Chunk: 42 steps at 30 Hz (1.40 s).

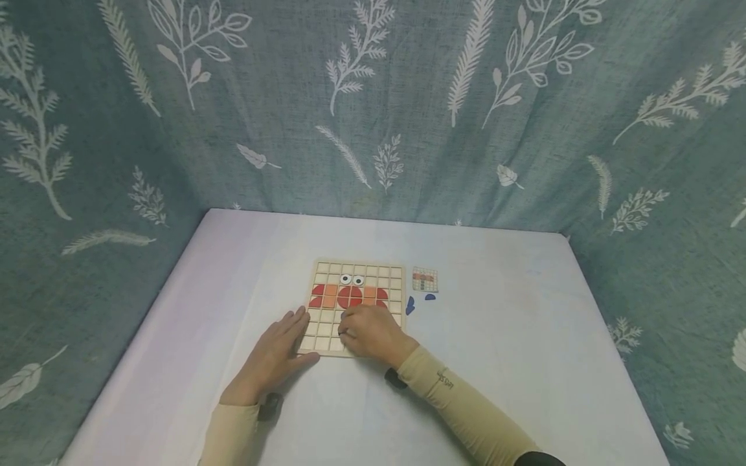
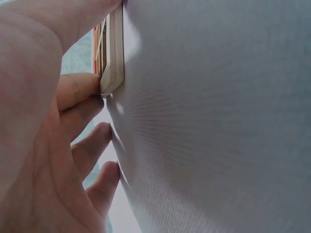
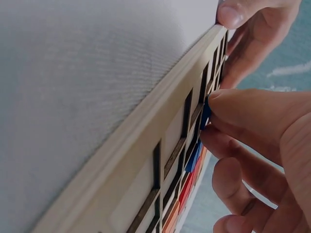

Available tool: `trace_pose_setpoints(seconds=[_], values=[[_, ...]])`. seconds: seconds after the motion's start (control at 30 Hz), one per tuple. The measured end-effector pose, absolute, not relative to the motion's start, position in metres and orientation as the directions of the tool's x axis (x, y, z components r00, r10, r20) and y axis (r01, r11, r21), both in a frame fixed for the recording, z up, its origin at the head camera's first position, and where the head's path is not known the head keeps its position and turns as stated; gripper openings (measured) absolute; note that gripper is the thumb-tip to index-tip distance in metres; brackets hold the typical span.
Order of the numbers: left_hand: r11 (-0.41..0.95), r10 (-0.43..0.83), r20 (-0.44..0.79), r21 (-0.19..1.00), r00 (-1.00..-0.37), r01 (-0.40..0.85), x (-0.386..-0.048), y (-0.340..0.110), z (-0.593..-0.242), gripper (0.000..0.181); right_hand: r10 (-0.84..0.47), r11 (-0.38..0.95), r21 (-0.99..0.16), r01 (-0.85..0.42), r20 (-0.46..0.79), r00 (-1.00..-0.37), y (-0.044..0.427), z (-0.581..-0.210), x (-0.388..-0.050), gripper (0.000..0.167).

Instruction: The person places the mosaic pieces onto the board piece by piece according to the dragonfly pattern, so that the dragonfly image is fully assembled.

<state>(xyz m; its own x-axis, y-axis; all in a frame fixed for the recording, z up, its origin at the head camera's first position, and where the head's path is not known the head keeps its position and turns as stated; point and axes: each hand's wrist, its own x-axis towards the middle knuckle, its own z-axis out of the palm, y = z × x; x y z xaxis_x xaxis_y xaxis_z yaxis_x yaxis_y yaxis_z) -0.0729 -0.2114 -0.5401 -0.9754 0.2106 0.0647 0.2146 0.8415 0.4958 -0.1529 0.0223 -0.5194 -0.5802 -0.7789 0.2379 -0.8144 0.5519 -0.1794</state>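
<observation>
A square wooden grid board [image 1: 396,272] lies on the table. My left hand [image 1: 274,356] touches its near left corner, thumb along the front edge and fingertips at the left side. Over the near part of the grid, my right hand [image 1: 375,333] pinches a small blue piece [image 3: 206,114] between thumb and fingertip, seen in the right wrist view. Another blue piece [image 3: 193,158] sits in a cell just beyond it. Farther up the board are red pieces [image 1: 350,297], orange squares [image 1: 330,296] and two eye pieces [image 1: 352,279]. My right hand hides some cells.
To the right of the board lies a small picture card [image 1: 425,279] with a coloured grid pattern. Near it are loose blue pieces [image 1: 430,297]. A white cloth [image 1: 501,310] covers the table, and a patterned green curtain [image 1: 373,142] stands behind.
</observation>
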Motion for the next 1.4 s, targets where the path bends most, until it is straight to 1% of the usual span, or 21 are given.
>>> trace_pose_setpoints(seconds=[0.2, 0.57, 0.97, 1.27, 1.4], values=[[0.841, 0.214, 0.065, 0.495, -0.975, 0.217, -0.0739, -0.2108, -0.5404, 0.084, -0.772, 0.554, -0.176, -0.814, 0.257, -0.581, 0.0228, -0.5179, -0.1531, 0.006], [0.836, 0.234, 0.085, 0.491, -0.969, 0.245, -0.0743, -0.2107, -0.5399, 0.082, -0.761, 0.583, -0.147, -0.799, 0.249, -0.600, 0.0220, -0.5186, -0.1544, 0.006], [0.841, 0.224, 0.083, 0.488, -0.971, 0.236, -0.0735, -0.2099, -0.5374, 0.082, -0.775, 0.578, -0.086, -0.811, 0.254, -0.579, 0.0228, -0.5207, -0.1516, 0.006], [0.838, 0.229, 0.091, 0.488, -0.969, 0.244, -0.0733, -0.2105, -0.5396, 0.082, -0.775, 0.572, -0.101, -0.814, 0.257, -0.577, 0.0262, -0.5215, -0.1489, 0.009], [0.834, 0.227, 0.102, 0.494, -0.969, 0.247, -0.0731, -0.2112, -0.5406, 0.082, -0.760, 0.589, -0.120, -0.799, 0.254, -0.598, 0.0310, -0.5205, -0.1481, 0.010]])
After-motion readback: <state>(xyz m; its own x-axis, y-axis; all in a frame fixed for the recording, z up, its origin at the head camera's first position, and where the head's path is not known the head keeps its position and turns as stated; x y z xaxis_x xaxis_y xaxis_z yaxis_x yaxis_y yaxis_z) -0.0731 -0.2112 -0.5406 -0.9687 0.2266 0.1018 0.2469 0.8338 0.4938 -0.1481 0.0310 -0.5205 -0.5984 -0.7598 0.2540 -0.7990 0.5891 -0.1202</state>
